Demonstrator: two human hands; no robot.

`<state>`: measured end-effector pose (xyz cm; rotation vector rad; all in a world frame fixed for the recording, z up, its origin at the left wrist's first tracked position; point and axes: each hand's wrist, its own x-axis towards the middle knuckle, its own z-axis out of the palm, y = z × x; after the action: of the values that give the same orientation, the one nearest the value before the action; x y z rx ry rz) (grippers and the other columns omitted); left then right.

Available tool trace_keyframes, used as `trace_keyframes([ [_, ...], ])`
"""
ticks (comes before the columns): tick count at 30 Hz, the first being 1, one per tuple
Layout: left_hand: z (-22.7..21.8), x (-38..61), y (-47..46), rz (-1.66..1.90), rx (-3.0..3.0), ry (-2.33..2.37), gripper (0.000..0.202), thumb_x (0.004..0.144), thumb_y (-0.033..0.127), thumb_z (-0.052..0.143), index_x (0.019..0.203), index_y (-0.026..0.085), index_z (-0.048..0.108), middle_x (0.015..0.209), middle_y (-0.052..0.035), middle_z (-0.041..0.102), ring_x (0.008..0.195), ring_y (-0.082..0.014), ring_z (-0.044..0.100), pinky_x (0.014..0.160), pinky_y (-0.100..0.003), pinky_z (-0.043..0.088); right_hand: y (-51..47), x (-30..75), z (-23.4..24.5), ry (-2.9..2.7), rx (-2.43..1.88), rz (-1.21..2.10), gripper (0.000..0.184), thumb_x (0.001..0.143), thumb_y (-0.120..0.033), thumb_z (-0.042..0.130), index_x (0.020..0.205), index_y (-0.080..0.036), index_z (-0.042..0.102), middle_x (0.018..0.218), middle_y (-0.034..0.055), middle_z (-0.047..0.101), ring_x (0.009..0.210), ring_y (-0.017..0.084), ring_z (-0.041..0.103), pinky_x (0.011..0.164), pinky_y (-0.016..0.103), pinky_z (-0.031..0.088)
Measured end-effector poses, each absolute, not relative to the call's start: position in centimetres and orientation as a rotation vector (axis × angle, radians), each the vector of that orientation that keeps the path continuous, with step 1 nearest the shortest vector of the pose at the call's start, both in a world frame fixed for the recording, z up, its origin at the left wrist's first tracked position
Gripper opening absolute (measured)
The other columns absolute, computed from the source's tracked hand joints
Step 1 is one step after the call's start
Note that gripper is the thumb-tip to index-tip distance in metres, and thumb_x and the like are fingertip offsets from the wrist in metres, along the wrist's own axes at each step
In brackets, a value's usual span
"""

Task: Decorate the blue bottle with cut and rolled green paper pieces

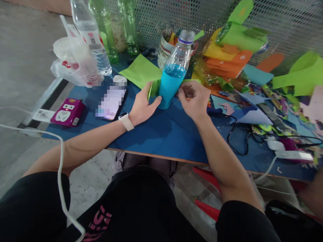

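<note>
A clear plastic bottle [173,72] stands on the blue table [161,134], its lower half wrapped in turquoise paper. My left hand [143,106] curls round the bottle's left side, pressing a folded green paper strip [153,89] against it. My right hand [194,99] is closed at the bottle's right side, fingers pinched on the wrap's edge and a bit of green paper there. A pale watch sits on my left wrist.
A phone [111,102] and a magenta power strip [67,112] lie to the left, behind them clear and green bottles [92,37] and a plastic bag. Coloured paper scraps [234,57], a tin, black cables and a glue gun [290,151] crowd the right. Mesh fence behind.
</note>
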<state>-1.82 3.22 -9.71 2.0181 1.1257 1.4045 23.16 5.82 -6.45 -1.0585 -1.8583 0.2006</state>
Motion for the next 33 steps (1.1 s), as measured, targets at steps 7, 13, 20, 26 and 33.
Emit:
trace_keyframes([
  [7,-9.0,-1.6,2.5,1.421,2.009,1.104,0.061,0.109,0.067,0.073,0.151,0.023,0.065,0.142,-0.0135,0.082,0.133,-0.0357,0.081,0.12,-0.053,0.065,5.9,24.0,-6.2,-1.921,-1.141,0.081,0.029,0.104,-0.058,0.076,0.094,-0.031,0.07,0.087,0.0049,0.081,0.08,0.028,0.08,0.081,0.051,0.076],
  [13,-8.4,-1.6,2.0,1.409,2.026,1.1,0.057,0.109,0.064,0.074,0.148,0.023,0.068,0.142,-0.0143,0.083,0.132,-0.0359,0.081,0.119,-0.051,0.067,6.0,23.9,-6.8,-1.933,-1.206,-0.03,0.024,0.102,-0.05,0.076,0.091,-0.031,0.067,0.084,0.0054,0.076,0.083,0.03,0.077,0.085,0.054,0.073],
  [20,-9.4,-1.7,3.3,1.413,1.988,1.152,0.056,0.105,0.059,0.079,0.146,0.023,0.065,0.131,-0.0121,0.083,0.121,-0.0339,0.082,0.115,-0.054,0.067,5.9,23.2,-7.3,-1.92,-1.191,-0.048,0.024,0.1,-0.05,0.074,0.088,-0.032,0.063,0.076,0.0031,0.069,0.074,0.028,0.071,0.082,0.052,0.071],
  [26,-9.7,-2.3,4.1,1.458,1.979,1.169,0.062,0.102,0.061,0.084,0.148,0.027,0.06,0.139,-0.0124,0.078,0.129,-0.0342,0.079,0.119,-0.056,0.065,5.6,23.1,-6.9,-1.913,-1.178,-0.025,0.025,0.1,-0.051,0.072,0.087,-0.032,0.064,0.074,0.0025,0.069,0.068,0.025,0.069,0.075,0.047,0.07],
  [33,-9.8,-2.9,4.8,1.476,2.017,1.209,0.063,0.101,0.062,0.085,0.148,0.028,0.06,0.149,-0.0128,0.074,0.147,-0.0402,0.069,0.133,-0.062,0.052,5.2,23.2,-6.8,-1.918,-1.136,0.088,0.02,0.099,-0.047,0.074,0.088,-0.032,0.066,0.076,0.0019,0.073,0.067,0.025,0.072,0.073,0.047,0.071],
])
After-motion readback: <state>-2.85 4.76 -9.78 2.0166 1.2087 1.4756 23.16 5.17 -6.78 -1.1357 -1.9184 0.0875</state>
